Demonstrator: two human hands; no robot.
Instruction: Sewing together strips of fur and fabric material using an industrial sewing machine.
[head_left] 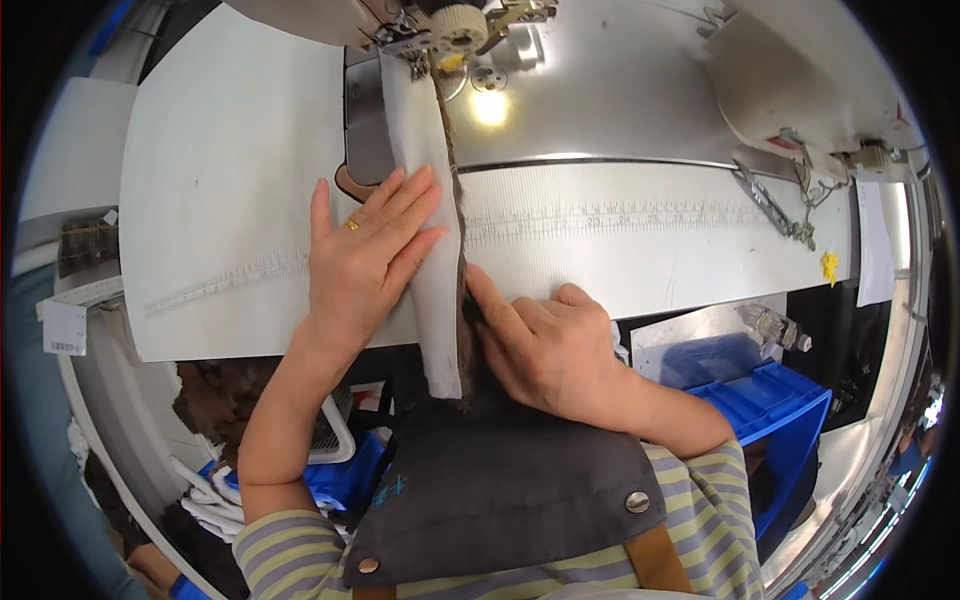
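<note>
A long white fabric strip with a dark furry edge runs from the sewing machine's presser foot down over the table's front edge. My left hand lies flat on the strip's left side, fingers spread, a gold ring on one finger. My right hand presses against the dark edge on the strip's right side, index finger pointing up along the seam. Both hands hold the fabric down on the white table.
The sewing machine head stands at the far right, its metal bed lit by a lamp. A ruler scale runs across the table. Blue bins sit below right. White and dark fabric pieces pile up below left.
</note>
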